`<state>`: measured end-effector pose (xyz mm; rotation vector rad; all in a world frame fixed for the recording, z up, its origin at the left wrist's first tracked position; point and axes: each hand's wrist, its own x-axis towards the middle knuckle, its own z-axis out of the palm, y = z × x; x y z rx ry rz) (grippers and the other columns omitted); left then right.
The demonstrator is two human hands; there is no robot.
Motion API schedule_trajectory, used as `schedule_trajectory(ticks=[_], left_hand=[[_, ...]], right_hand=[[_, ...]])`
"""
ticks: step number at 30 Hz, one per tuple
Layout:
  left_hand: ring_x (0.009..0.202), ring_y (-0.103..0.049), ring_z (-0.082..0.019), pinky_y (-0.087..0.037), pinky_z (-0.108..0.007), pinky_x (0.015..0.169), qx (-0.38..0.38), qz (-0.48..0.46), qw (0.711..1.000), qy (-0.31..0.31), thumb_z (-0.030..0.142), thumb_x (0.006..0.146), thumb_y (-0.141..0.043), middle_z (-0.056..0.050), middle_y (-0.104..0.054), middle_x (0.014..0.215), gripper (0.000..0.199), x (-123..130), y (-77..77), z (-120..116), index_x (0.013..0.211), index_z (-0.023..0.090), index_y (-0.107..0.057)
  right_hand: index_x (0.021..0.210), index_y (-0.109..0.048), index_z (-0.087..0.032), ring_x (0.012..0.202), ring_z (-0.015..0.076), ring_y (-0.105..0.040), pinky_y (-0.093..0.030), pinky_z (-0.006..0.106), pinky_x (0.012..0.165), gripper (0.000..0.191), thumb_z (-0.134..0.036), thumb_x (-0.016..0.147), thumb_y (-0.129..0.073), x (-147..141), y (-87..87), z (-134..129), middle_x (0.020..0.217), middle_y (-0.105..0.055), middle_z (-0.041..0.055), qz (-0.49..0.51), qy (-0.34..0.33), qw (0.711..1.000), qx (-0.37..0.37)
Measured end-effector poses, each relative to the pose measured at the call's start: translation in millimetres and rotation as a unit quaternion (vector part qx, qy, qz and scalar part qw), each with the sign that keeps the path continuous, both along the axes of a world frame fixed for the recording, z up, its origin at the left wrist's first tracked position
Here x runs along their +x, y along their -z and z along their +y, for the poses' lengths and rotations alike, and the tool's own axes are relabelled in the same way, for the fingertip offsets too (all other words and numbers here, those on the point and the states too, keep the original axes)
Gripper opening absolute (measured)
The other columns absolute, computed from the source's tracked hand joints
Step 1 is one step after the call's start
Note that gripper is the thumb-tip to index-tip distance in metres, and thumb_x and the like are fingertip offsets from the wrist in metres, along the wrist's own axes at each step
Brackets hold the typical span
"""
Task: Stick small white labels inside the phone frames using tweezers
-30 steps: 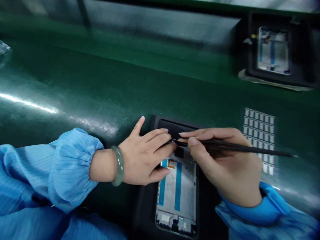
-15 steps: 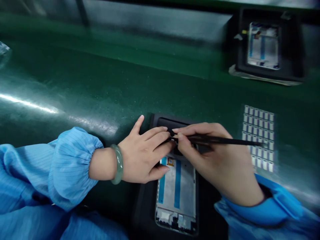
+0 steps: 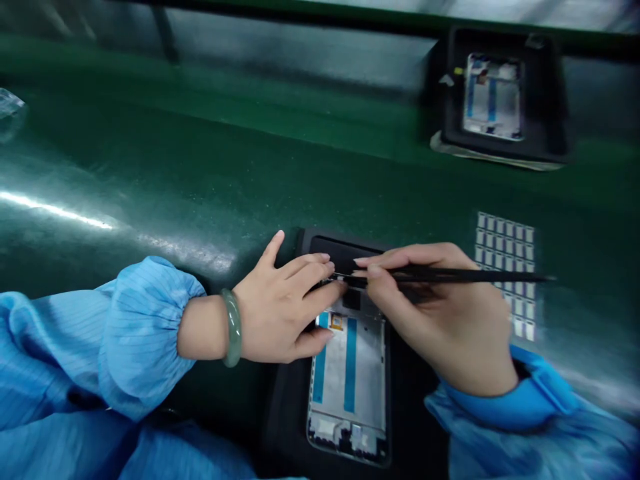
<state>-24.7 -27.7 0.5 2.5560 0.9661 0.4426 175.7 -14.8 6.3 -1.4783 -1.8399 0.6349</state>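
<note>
A metal phone frame (image 3: 367, 373) with two blue strips lies in a black tray (image 3: 287, 400) at the lower middle. My left hand (image 3: 287, 307) rests over the upper left of the frame, fingers spread, with fingertips on its top part and the thumb by its left edge. Black tweezers (image 3: 445, 274) are pinched between the thumb and fingers of my right hand (image 3: 440, 307). Their tips point left to the frame's top edge, near my left fingertips. What the tips touch is too small to tell.
A sheet of small pale labels (image 3: 505, 240) lies on the green table (image 3: 200, 180) at right, partly behind my right hand. Farther back at right, another black tray (image 3: 545, 133) holds a second phone frame (image 3: 505, 100). Clear plastic (image 3: 9, 110) lies at far left.
My right hand and the tweezers have moved slightly right, away from my left fingertips, and the tweezers lie flatter. The back tray and label sheet appear farther left in the view.
</note>
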Motion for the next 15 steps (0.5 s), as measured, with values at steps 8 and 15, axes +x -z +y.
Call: schedule_trajectory(ticks=[8,15], left_hand=[[0.131,-0.046,-0.032,-0.017,-0.069,0.111,0.014,-0.004,1.0,-0.006,0.036,0.09,-0.047,-0.019,-0.057,0.128,0.045,2,5.2,-3,0.127,0.01,-0.052],[0.13,-0.047,-0.03,-0.02,-0.071,0.109,-0.006,0.028,1.0,0.0,0.03,0.089,-0.052,-0.017,-0.057,0.128,0.036,-2,0.3,1,0.121,0.013,-0.054]], right_hand=[[0.085,-0.058,-0.024,0.072,0.0169,-0.068,-0.053,0.029,0.061,0.007,-0.022,0.081,-0.062,-3,4.8,1,0.081,-0.067,-0.0001,-0.018,-0.036,0.997,0.059],[0.088,-0.057,-0.02,0.071,0.0164,-0.072,-0.058,0.027,0.059,0.011,-0.026,0.084,-0.066,6,-6.3,-8,0.082,-0.07,0.0028,0.115,0.138,0.976,0.124]])
